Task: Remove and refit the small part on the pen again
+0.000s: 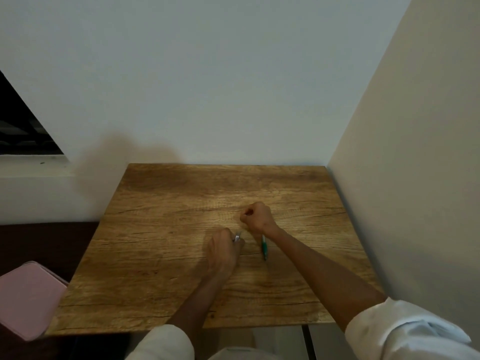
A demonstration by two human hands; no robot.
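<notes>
Pen lies on bench, between both hands. Left hand pinches a small silvery part; right hand is clenched, contents unclear. Step looks like pen disassembly; next move needs a fine pinch.

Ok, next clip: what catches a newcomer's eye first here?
Two hands at the middle of a wooden table: the left hand pinches a small silvery piece, and the right hand is curled above a green pen lying on the wood. A pink case sits at the table's left edge.
</notes>
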